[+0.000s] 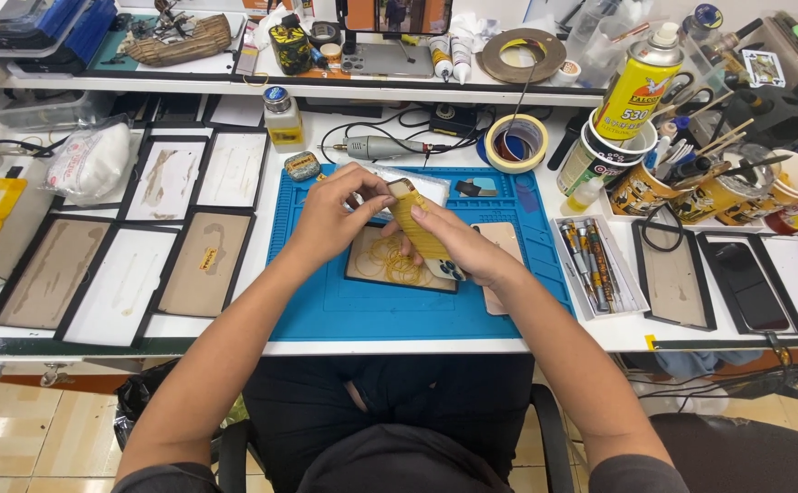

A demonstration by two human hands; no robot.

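Both forearms reach forward from the seated person and meet over the middle of the blue mat (pixel 326 301), elbows out, wrists bent inward. The right hand (pixel 467 246) lies palm-up under a phone (pixel 422 233), fingers curled closed around its lower end near the camera lenses. The phone is bound crosswise with many yellow rubber bands, which give it a ribbed, corded look; it slants from upper left to lower right, raised above the mat. The left hand (pixel 335 215) is closed in a pinch at the phone's upper end, thumb and fingertips gripping it there, knuckles raised.

Beneath the hands a dark tray (pixel 371 265) holds a loose tangle of thin yellow bands (pixel 390 260). The mat is smooth, rubbery, with moulded compartments along its far edge. Left of it on the white tabletop (pixel 417 345) lie flat rectangular panels (pixel 166 178) in black frames, their faces streaked brown. To the right a shallow white tray (pixel 631 301) carries slim metal tools.
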